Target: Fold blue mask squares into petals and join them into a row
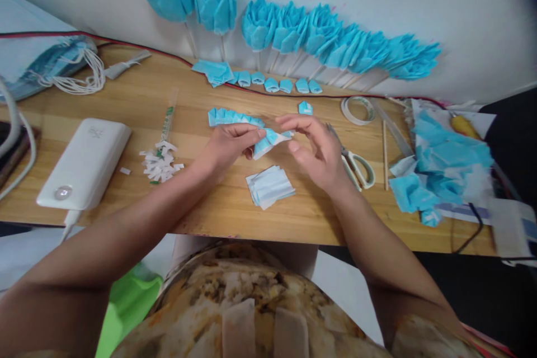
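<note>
My left hand (pixel 235 142) pinches a folded blue-and-white fabric piece (pixel 268 142) between thumb and fingers, above the middle of the table. My right hand (pixel 314 148) is just to its right, thumb and fingers apart, close to the piece's pointed end; whether a fingertip touches it I cannot tell. Under the hands lies a small stack of pale blue fabric squares (pixel 271 185). Behind my left hand runs a row of folded blue petals (pixel 232 117). One single folded petal (pixel 305 107) lies farther back. Scissors (pixel 356 168) rest beside my right hand, partly hidden by it.
Several blue fabric flowers (pixel 258 25) on sticks lean against the wall. A white power bank (pixel 86 162) and a pile of white tape bits (pixel 161 165) are on the left. On the right are a tape roll (pixel 358 111), a thin stick (pixel 385 154) and heaped blue fabric (pixel 451 151).
</note>
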Available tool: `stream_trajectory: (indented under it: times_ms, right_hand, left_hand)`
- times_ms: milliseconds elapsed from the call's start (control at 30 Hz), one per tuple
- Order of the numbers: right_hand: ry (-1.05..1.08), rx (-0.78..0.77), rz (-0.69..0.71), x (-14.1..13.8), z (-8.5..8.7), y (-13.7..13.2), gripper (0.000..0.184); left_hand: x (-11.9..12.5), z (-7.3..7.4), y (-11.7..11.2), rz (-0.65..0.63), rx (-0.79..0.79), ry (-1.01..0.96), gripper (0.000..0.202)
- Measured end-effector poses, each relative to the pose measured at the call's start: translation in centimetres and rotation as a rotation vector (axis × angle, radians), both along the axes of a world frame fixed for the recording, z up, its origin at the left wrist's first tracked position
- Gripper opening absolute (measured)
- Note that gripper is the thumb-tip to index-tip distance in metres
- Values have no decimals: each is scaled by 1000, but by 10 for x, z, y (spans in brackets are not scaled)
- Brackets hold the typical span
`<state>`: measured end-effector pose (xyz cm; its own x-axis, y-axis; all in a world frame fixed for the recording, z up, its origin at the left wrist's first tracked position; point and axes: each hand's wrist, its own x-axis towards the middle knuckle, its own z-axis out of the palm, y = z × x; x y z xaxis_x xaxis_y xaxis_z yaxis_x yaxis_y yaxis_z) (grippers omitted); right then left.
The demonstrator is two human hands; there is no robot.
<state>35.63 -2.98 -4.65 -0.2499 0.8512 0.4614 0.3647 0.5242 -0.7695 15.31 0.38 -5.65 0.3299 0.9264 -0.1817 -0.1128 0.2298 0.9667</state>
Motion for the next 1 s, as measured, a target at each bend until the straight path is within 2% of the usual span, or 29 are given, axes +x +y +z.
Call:
stream_trajectory:
  times_ms: [67,133,233,300,467,667,800,1000]
  right_hand:
    - [187,-207,-42,1,-2,1,27]
    - [282,-372,-68,1,-5,4,36]
    - [291,-552,-67,-2,-9,5,45]
    - [304,-613,-55,-7,-8,5,46]
    - [344,-627,-67,-16,-5,1,38]
    - [397,-652,-26,-14,-8,1,28]
    - [390,-694,-36,-16,-10,-1,35]
    - [325,-649,-88,-19,-11,-1,41]
  left_hand:
    - [0,0,0,10,12,-24,24]
    - [0,2,0,5,33,-43,24]
    - [1,4,-1,-2,38,-59,26]
    - [1,4,-2,-1,24,-61,26]
    - [2,1,-3,-8,42,-58,25]
    - [3,0,-5,12,105,7,29]
    - [4,4,-6,52,132,64,26]
    - [5,2,-7,32,149,92,31]
